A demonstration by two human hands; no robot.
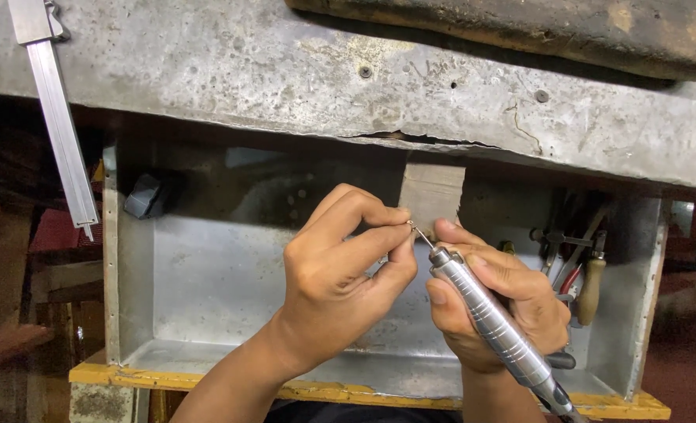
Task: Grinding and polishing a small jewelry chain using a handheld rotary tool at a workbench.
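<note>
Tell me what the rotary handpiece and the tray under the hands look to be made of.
Handpiece: likely steel or chromed metal, bright and ringed with grooves. Tray: seemingly sheet metal, dull grey, scuffed, folded walls; its front edge looks like yellow-painted wood.

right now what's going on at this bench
A person works at a metal-covered bench over a metal tray. The left hand pinches a tiny piece, too small to identify, against a wooden peg. The right hand holds a silver rotary handpiece, its fine tip at that piece. Hand tools lie in the tray's right corner.
</note>
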